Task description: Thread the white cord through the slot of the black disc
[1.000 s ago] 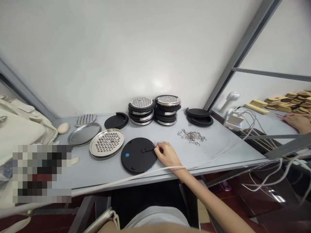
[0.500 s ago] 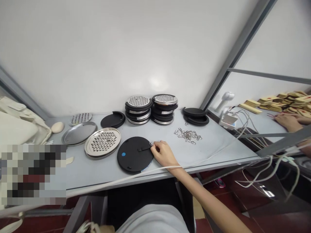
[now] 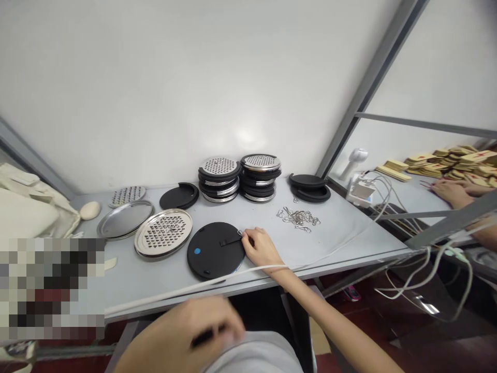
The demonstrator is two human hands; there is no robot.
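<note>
A round black disc point(image 3: 213, 259) with a blue dot and a short black strap lies flat near the table's front edge. At its right rim, my right hand point(image 3: 261, 246) pinches a small metal clip point(image 3: 239, 233) at the strap's end. My left hand point(image 3: 194, 331), blurred by motion, is low in front of the table with its fingers curled; what they hold, if anything, cannot be made out. Left of the disc lies a round metal grater plate point(image 3: 163, 233). A pile of metal clips point(image 3: 298, 217) lies to the right.
Behind stand two stacks of graters in black holders point(image 3: 219, 181). Black holders point(image 3: 309, 187) lie at right, and another point(image 3: 179, 196) at left beside metal plates point(image 3: 125, 219). A white cable point(image 3: 186, 286) crosses the front edge. At far right, another person's hands point(image 3: 452, 191) are near yellow pieces.
My left hand has come into view at the bottom. My right hand stays at the clip on the disc's rim. The view has shifted slightly.
</note>
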